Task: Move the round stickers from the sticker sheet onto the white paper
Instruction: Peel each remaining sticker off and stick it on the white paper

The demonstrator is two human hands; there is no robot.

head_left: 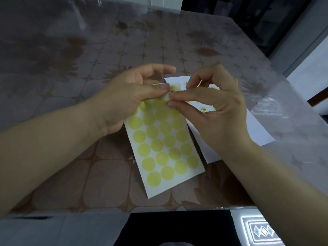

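Near the table's (88, 183) front edge, our left hand (124, 96) grips the far end of the white sticker sheet (165, 148) of yellow round dots; our right hand (218, 107) pinches that same end between thumb and forefinger. Just to the right lies the white paper (255, 128), bearing a few printed round stickers (203, 109)
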